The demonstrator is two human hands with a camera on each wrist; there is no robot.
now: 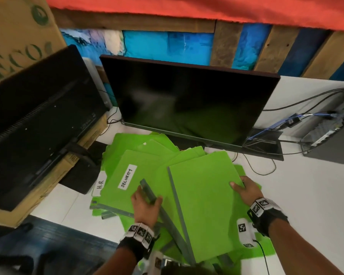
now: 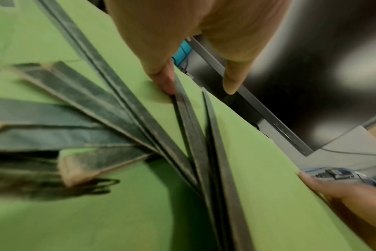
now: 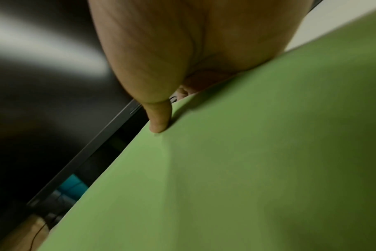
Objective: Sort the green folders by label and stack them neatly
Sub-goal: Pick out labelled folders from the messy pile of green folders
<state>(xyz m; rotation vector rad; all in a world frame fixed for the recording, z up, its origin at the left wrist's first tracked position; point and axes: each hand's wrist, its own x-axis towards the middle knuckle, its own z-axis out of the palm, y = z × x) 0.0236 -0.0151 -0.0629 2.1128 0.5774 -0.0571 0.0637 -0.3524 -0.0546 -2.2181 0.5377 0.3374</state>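
While the green folders (image 1: 147, 155) lie fanned in a loose heap on the white worktop (image 1: 306, 195) in front of the dark monitor (image 1: 187, 100), both hands are on the pile. Right hand (image 1: 246, 190): thumb on top of the blank-faced folder (image 1: 203, 205), remaining fingers under its right edge, so it pinches that edge; the right wrist view shows the thumb pressing down on the green cover. This folder sits uppermost, its grey spine toward the left hand, no label visible on the upturned face. Judgement: it is held by the free edge so it can be lifted or turned over to find its label.

Left hand (image 1: 145, 203): fingers curled round a grey folder spine (image 1: 147, 190) that stands up out of the heap; the left wrist view shows a fingertip wedged against several spines bunched together. Probably it steadies or separates the neighbours so the top folder comes away alone.

Further left, one folder shows a SECURITY label (image 1: 127, 176); beneath it a white H.R label (image 1: 100, 184) pokes out. No sorted stack is visible yet, so sorting looks barely begun. Risk: covers are thin and slippery, and the heap could slide toward the worktop's near edge.
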